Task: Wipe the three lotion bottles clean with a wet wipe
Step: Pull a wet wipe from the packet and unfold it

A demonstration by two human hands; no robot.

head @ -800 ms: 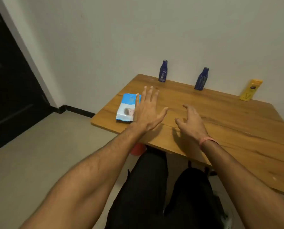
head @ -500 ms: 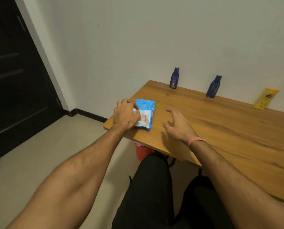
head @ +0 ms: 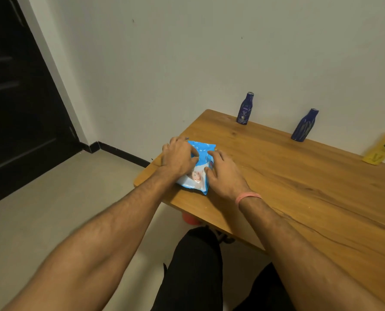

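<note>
A blue and white pack of wet wipes [head: 201, 151] lies near the left front corner of the wooden table [head: 299, 189]. My left hand [head: 178, 157] grips the pack's left side with curled fingers. My right hand [head: 224, 173] holds its right side, fingertips on the top face. Along the wall stand two dark blue lotion bottles, one [head: 245, 108] at the left and another [head: 304, 125] further right. A yellow lotion tube [head: 382, 151] leans at the far right.
A dark door [head: 18, 97] fills the left side, with pale floor [head: 52, 209] in front of it. An orange-red object [head: 190, 219] shows under the table edge. My legs in black trousers [head: 196, 270] are below the table front.
My right hand has moved left from the bare tabletop onto the pack. The left hand stays on the pack's left side. The camera has shifted, so the table sits further right in view.
</note>
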